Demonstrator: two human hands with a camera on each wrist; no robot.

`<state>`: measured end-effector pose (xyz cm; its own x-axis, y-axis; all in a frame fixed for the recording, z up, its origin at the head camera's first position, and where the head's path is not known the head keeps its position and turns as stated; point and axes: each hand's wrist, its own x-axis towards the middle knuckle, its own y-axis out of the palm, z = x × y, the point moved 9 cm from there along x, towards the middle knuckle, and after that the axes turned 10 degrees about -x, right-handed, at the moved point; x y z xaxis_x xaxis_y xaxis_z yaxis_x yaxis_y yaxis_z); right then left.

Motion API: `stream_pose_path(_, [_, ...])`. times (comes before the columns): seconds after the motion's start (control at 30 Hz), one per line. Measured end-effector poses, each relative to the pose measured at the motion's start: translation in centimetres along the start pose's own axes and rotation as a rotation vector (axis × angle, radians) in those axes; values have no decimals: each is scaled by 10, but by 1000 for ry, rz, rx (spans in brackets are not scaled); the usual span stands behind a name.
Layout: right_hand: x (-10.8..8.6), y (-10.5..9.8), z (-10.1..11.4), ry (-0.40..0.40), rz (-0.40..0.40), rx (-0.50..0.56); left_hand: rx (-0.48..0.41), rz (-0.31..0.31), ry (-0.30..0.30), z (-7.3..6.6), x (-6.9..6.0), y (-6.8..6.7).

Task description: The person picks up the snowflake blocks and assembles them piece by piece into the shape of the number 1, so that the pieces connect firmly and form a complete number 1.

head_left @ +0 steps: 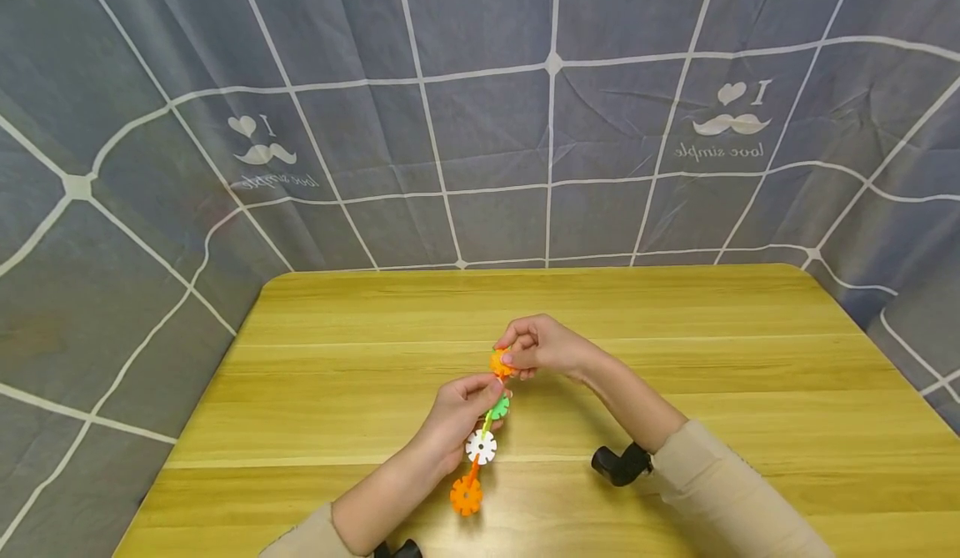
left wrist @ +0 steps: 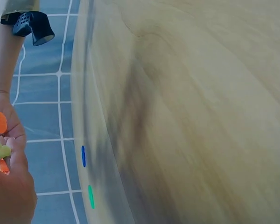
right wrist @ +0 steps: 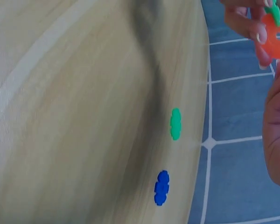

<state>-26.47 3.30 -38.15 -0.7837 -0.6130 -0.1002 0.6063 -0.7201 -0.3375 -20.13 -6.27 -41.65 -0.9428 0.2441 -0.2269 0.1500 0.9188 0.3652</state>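
Note:
A chain of notched plastic snowflake discs hangs between the hands in the head view. At its lower end is an orange disc [head_left: 466, 496], with a white disc [head_left: 481, 447] above it and a green disc [head_left: 500, 408] higher up. My left hand [head_left: 459, 414] grips the chain near its upper part, and its fingers partly hide the pieces there. Just above, my right hand [head_left: 546, 346] pinches another orange disc [head_left: 501, 363] between thumb and fingers. A bit of green shows behind that disc. How these two upper parts join is partly covered by fingertips.
A loose blue disc [right wrist: 162, 187] and a loose green disc [right wrist: 176, 124] lie on the wood-grain table [head_left: 337, 308] in the wrist views. A grey curtain [head_left: 495, 141] with white lines hangs behind the table. Black wrist cameras [head_left: 622, 465] sit at both sleeves.

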Motion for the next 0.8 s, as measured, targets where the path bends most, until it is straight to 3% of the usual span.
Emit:
stream_pose_path(0.43, [-4,-1,-1,-2,-99,52,-42,-66,49,-5,0,-1])
stream_pose_path(0.8, [-7,-3,-7,44,-126,79,-91,-20,9,-3,5,1])
